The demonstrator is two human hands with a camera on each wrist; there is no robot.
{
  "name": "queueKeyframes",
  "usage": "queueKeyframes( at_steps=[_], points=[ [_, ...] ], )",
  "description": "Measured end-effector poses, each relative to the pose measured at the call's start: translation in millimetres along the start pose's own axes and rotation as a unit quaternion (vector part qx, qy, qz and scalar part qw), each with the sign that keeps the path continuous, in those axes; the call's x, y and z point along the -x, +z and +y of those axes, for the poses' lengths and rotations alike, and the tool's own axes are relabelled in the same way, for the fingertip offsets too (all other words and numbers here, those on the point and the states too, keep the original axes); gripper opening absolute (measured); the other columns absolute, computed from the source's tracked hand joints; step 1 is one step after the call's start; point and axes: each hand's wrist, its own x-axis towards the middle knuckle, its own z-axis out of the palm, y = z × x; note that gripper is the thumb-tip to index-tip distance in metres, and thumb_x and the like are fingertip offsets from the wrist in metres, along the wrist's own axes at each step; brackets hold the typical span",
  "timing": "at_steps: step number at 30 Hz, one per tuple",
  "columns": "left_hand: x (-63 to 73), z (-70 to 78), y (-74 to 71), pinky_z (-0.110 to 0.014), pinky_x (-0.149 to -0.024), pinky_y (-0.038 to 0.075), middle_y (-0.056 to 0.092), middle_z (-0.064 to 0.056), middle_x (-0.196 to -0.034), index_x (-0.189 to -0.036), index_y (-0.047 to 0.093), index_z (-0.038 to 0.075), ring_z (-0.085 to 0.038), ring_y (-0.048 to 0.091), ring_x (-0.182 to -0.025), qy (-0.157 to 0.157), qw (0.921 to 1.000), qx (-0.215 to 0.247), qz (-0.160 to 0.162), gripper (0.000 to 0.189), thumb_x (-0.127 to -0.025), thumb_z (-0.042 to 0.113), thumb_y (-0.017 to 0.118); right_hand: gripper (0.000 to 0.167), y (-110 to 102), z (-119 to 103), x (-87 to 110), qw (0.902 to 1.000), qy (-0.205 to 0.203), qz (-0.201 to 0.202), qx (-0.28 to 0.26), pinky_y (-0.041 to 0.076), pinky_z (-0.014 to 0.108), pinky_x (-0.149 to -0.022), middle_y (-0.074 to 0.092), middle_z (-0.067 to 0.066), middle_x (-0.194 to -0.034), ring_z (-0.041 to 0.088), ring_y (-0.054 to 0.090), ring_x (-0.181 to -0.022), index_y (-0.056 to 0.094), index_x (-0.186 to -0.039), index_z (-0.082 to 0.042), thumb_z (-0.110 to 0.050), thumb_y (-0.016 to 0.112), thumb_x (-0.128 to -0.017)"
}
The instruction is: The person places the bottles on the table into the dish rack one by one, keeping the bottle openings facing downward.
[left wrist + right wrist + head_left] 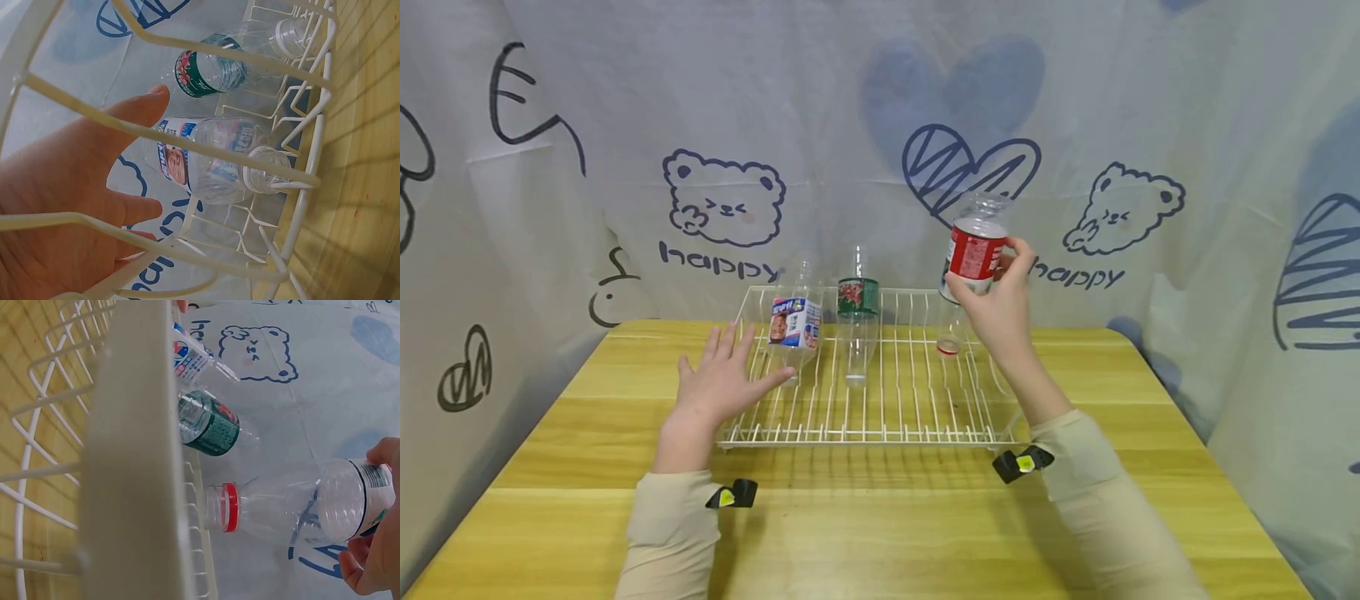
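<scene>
My right hand (1002, 312) grips a clear plastic bottle with a red-and-white label (976, 250), upside down over the right part of a white wire rack (865, 444). Its neck, with a red ring (231, 507), points down close to the rack's wires; I cannot tell whether it touches them. On the left, my left hand (718, 387) is spread with straight fingers beside an upside-down bottle with a blue-and-white label (795, 322). Another upside-down bottle, green-labelled (858, 297), stands in the rack to its right. Both have their necks down between the wires.
The rack stands on a yellow wooden table (880, 533), towards its far edge. Behind and at the sides hangs a pale curtain (835, 125) with drawn bears and hearts. The rack's near wires cross the front of both wrist views.
</scene>
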Motion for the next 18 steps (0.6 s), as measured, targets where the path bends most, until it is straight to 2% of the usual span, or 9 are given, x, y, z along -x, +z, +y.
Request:
queueKeyframes(
  at_steps=[8,18],
  points=[
    [-0.5,-0.3,1.9,-0.075,-0.109,-0.01,-0.005,-0.019,-0.164,-0.158,0.007,0.012,-0.042,-0.009,-0.15,0.0,1.0,0.002,0.0,0.105,-0.085,0.081,0.037,0.086,13,7,-13.0,0.9986,0.026,-0.015,0.042,0.054,0.044,-0.091,0.05,0.018,-0.127,0.028,0.056,-0.109,0.022,-0.142,-0.017,-0.026,0.079,-0.08],
    [-1.5,-2.7,2.5,-0.076,-0.109,-0.01,-0.006,-0.019,-0.163,-0.158,0.008,0.01,-0.043,-0.01,-0.15,0.0,1.0,-0.005,-0.001,0.106,-0.084,0.082,0.036,0.088,21,8,-26.8,0.9901,0.062,-0.051,0.115,0.055,0.047,-0.086,0.056,0.019,-0.121,0.032,0.06,-0.102,0.023,-0.143,-0.013,-0.032,0.079,-0.078]
  ],
)
